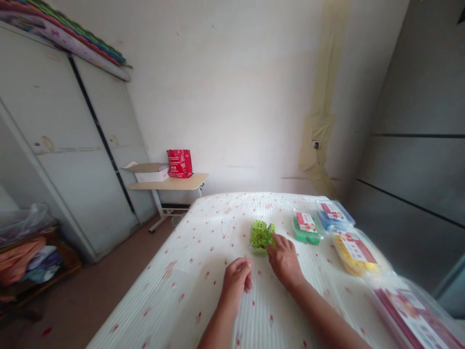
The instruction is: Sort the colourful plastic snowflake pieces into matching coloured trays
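Observation:
On the bed, a small clear container (260,250) holds light green openwork plastic pieces (259,235). My right hand (284,258) reaches to the container's right side, fingers pinched on a light green openwork piece (271,228) that stands tilted at that edge. The fingertips partly hide this piece. Nearer to me and left of the right hand, my left hand (238,275) is closed with curled fingers, apart from the container. Whatever it holds, if anything, is hidden.
To the right lie labelled clear boxes: green (307,228), blue (334,214), yellow (358,250) and dark red (414,312). They rest on a striped, dotted bed cover (189,286). Beyond the bed's left side stands a small table (181,182) with a red bag (179,163) and a cardboard box (150,173).

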A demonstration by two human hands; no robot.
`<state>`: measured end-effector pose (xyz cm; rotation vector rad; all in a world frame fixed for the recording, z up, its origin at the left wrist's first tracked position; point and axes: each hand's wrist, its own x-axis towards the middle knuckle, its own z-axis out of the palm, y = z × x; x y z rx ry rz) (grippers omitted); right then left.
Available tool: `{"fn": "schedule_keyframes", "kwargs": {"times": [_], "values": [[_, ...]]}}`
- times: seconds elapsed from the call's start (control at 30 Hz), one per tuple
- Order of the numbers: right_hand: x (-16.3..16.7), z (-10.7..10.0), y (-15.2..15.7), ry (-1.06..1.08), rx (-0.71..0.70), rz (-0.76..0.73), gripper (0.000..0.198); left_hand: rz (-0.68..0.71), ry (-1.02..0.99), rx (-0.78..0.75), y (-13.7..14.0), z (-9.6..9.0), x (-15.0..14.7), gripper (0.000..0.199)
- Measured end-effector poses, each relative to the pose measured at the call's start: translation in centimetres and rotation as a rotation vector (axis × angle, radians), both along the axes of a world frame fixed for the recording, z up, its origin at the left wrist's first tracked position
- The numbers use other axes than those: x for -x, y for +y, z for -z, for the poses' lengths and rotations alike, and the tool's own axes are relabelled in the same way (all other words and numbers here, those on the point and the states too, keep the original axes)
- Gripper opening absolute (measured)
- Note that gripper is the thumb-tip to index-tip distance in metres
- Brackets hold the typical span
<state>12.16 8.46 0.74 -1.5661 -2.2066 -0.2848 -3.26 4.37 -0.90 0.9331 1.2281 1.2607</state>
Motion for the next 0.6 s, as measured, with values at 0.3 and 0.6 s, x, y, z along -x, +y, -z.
{"fn": "schedule_keyframes", "kwargs": {"times": [0.3, 0.6], "values": [[-0.3, 1.2, -7.9, -0.046, -0.033, -0.204, 0.023, -0.234, 0.872, -0.263, -4.8, -2.9, 5.7, 0.02], [-0.2, 3.2, -12.0, -0.042, -0.394, -0.512, 0.008, -0.26, 1.569, 0.303, -10.6, -1.6, 14.5, 0.069]]}}
